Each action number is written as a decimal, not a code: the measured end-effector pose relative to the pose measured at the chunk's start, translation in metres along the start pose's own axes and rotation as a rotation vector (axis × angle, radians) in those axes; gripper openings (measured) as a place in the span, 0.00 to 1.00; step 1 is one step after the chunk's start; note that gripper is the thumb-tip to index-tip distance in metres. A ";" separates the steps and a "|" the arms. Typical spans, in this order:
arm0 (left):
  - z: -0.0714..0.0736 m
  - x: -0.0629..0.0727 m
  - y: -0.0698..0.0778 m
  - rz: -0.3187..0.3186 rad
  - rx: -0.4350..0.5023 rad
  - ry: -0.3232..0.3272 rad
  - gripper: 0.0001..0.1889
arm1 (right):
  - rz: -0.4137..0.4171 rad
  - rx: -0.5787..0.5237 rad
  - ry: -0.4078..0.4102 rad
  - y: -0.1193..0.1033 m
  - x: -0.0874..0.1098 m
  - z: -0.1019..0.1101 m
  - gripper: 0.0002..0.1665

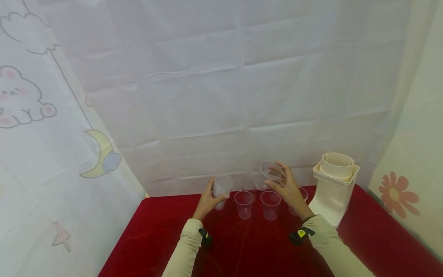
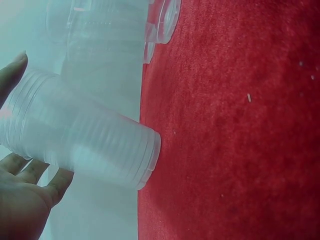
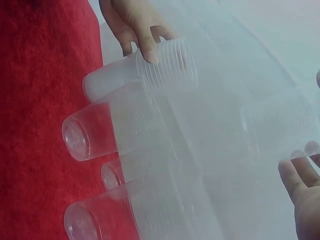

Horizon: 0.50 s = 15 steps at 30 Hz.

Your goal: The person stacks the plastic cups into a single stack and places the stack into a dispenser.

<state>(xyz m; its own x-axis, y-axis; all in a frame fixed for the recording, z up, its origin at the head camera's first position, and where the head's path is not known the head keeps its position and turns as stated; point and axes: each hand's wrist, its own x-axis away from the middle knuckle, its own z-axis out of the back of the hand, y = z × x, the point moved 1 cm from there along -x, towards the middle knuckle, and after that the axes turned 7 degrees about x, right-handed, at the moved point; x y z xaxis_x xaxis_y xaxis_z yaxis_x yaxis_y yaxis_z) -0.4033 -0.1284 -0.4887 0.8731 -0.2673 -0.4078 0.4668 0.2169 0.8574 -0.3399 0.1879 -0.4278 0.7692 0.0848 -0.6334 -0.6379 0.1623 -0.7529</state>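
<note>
My left hand (image 1: 207,201) grips a stack of nested clear plastic cups (image 2: 95,132) near their rims, the base close to the red cloth. To the right, my right hand (image 1: 288,187) holds a single clear plastic cup (image 1: 271,170) between thumb and fingers, raised above the other cups. Between and below the hands, two clear cups, one on the left (image 1: 244,206) and one on the right (image 1: 270,206), stand upright on the table. Behind them another cup (image 1: 248,184) shows faintly. My right wrist partly hides a further cup (image 1: 303,193).
A cream plastic piece with a round collar (image 1: 333,192) stands at the right on the red-covered table (image 1: 249,246). A white creased sheet (image 1: 207,115) hangs behind the table, and printed sheets hang on both sides.
</note>
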 end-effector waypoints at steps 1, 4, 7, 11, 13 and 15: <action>0.000 0.000 0.000 -0.003 -0.002 0.000 0.46 | -0.002 0.001 -0.003 0.000 0.000 -0.001 0.45; -0.001 0.001 -0.002 -0.014 -0.009 -0.001 0.46 | -0.018 0.003 -0.012 0.001 0.000 -0.002 0.46; -0.001 0.000 -0.004 -0.023 -0.012 -0.001 0.46 | -0.030 0.001 -0.015 0.001 -0.001 -0.003 0.46; -0.002 -0.002 -0.005 -0.010 -0.003 0.002 0.46 | -0.027 0.001 -0.022 0.001 -0.003 -0.004 0.46; -0.002 -0.002 -0.005 -0.007 -0.001 0.004 0.45 | -0.020 0.000 -0.029 0.002 -0.005 -0.005 0.46; -0.002 -0.002 -0.004 -0.011 -0.002 0.006 0.45 | -0.018 -0.007 -0.028 0.002 -0.007 -0.007 0.46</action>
<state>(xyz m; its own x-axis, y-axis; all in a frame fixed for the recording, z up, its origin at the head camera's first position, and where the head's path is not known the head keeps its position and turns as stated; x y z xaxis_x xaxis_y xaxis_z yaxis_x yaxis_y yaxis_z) -0.4067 -0.1267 -0.4915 0.8689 -0.2640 -0.4187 0.4764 0.2163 0.8522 -0.3468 0.1807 -0.4267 0.7811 0.1093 -0.6148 -0.6243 0.1571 -0.7652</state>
